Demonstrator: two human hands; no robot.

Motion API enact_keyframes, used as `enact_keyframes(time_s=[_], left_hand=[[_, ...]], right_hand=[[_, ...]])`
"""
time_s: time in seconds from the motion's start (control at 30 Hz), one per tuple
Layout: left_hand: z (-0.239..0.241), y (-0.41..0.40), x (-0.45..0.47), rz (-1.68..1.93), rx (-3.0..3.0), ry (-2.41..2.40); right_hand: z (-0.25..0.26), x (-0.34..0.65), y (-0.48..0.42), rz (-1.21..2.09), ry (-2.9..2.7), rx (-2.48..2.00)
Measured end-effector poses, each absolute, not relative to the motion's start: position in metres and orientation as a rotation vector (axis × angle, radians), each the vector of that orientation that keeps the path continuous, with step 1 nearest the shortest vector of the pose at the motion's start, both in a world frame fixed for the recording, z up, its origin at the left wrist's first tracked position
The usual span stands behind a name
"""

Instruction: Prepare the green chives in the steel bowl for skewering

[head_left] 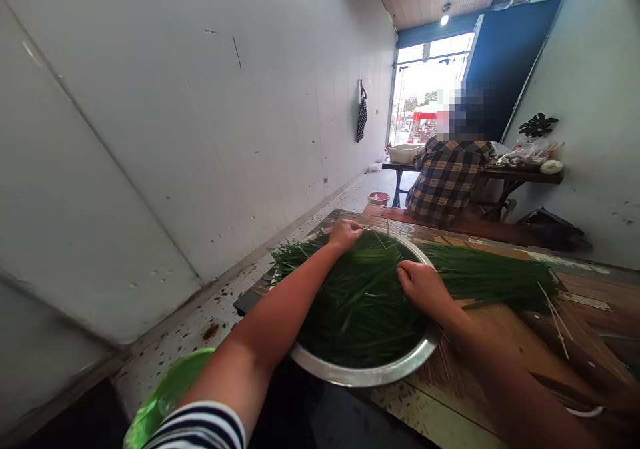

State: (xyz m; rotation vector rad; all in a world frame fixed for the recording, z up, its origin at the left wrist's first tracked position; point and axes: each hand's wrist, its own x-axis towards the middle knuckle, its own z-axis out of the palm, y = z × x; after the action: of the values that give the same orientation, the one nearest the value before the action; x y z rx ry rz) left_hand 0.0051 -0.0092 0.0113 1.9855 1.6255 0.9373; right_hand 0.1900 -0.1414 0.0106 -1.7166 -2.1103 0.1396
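Observation:
A wide metal basin [360,374] stands on the wooden table, filled with long green garlic chives [360,316]. Over its far side, my left hand [346,236] is closed, fingertips pinched on some chives. Nearer the right rim, my right hand [420,286] is curled shut with thumb and forefinger together on chives; the stems inside the fingers are mostly hidden. A small bunch of chives lies between the two hands. Beside the basin, to the right, lies a long pile of chives [485,276]. Thin bamboo skewers [445,366] lie by the right rim.
A few loose skewers [555,322] lie on the table [495,342] at right. A green-bagged bin [170,396] stands at lower left. Ahead, a person in a plaid shirt [447,179] sits at another table holding a white tub [404,154]. A wall [200,136] runs along the left.

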Motion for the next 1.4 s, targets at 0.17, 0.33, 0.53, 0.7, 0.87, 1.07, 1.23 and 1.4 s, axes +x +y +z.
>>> enact_keyframes(time_s=[0.17,0.33,0.53,0.7,0.87,1.07,1.23,1.4], left_hand=[[0.015,-0.016,0.010,0.981,1.838,1.464],[0.016,-0.024,0.017,0.951,1.654,1.269],[0.018,-0.028,0.017,1.002,1.751,1.368],[0.011,-0.019,0.013,1.023,1.671,1.351],[0.009,-0.018,0.012,1.016,1.683,1.252],[0.012,-0.022,0.014,1.024,1.709,1.256],[0.015,-0.025,0.014,1.037,1.730,1.392],[0.014,-0.024,0.014,1.055,1.661,1.440]], right_hand=[[0.010,0.190,-0.141,0.143,-2.110,-1.715],[0.011,0.190,-0.142,0.149,-2.108,-1.702],[0.011,0.190,-0.143,0.147,-2.098,-1.693],[0.011,0.190,-0.143,0.148,-2.095,-1.686],[0.011,0.190,-0.143,0.152,-2.093,-1.681],[0.010,0.191,-0.142,0.146,-2.090,-1.681],[0.010,0.191,-0.142,0.145,-2.095,-1.679],[0.010,0.191,-0.142,0.147,-2.096,-1.678]])
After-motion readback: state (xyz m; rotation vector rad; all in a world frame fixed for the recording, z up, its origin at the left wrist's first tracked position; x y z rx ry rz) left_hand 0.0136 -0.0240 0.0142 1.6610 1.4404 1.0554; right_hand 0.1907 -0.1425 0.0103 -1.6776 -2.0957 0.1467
